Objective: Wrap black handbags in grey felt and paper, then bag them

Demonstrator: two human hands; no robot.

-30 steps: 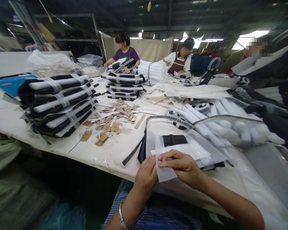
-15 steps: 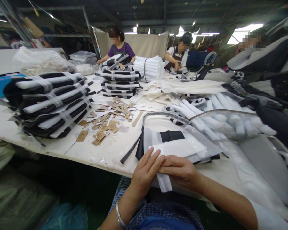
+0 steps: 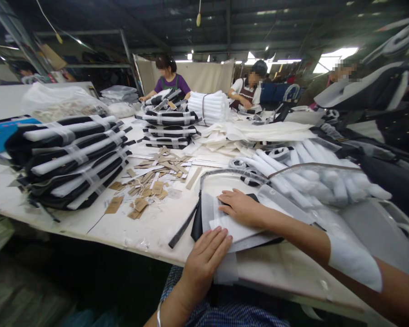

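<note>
My left hand (image 3: 204, 259) lies flat with fingers stretched out at the table's front edge, pressing on a white tissue sheet (image 3: 233, 229) whose end hangs over the edge. My right hand (image 3: 240, 207) rests flat, fingers apart, further in on the same white sheet, on top of a black folded item (image 3: 198, 222) in a clear plastic bag (image 3: 279, 200). A black strap (image 3: 182, 227) sticks out to the left of it.
Stacked black items wrapped in white paper (image 3: 71, 156) sit at left, another stack (image 3: 170, 125) further back. Brown paper tags (image 3: 150, 179) are scattered mid-table. White rolled pieces (image 3: 313, 170) lie at right. Two people work at the far end, a third stands at right.
My right hand let go of the white sheet and moved forward onto the bagged black item. My left hand opened flat at the table edge.
</note>
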